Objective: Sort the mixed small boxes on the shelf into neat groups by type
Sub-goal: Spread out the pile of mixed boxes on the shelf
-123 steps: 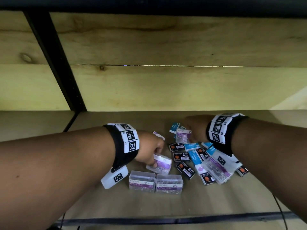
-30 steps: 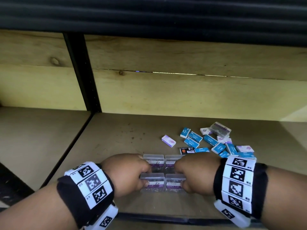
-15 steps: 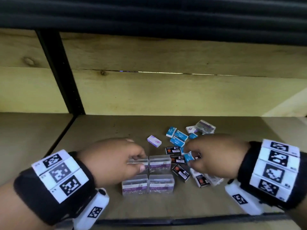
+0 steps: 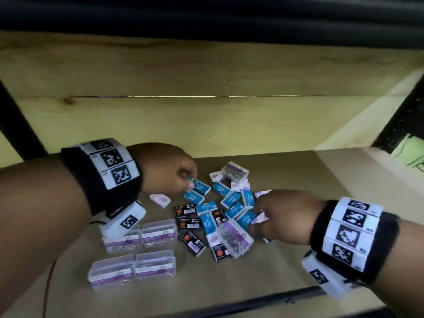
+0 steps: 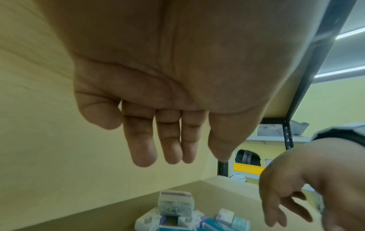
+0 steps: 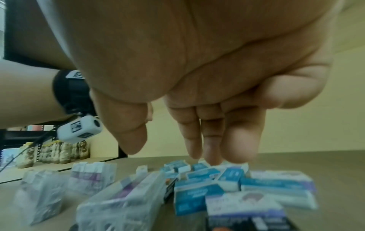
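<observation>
Four clear paper-clip boxes (image 4: 158, 234) stand in a two-by-two block at the shelf's front left. Right of them lies a mixed pile: several blue boxes (image 4: 207, 207), black boxes with an orange dot (image 4: 186, 210), white-purple boxes (image 4: 160, 199) and a loose clear box (image 4: 236, 237). Another clear box (image 4: 235, 172) sits at the back. My left hand (image 4: 191, 180) hangs over the pile's far-left blue box (image 4: 200, 187); in the left wrist view the left hand (image 5: 185, 159) holds nothing. My right hand (image 4: 257, 216) is over the pile's right side, its fingertips (image 6: 209, 159) down on the blue boxes (image 6: 201, 173), thumb apart.
The wooden shelf board (image 4: 298, 180) has a plank back wall (image 4: 206, 125) and black uprights at left (image 4: 18, 134) and right (image 4: 399, 125). A dark front rail (image 4: 252, 301) edges the shelf. Bare board lies right of the pile and behind it.
My left hand has left the clear-box block and moved back and right to the blue boxes. My right hand stays over the pile's right side. The clear boxes have not shifted.
</observation>
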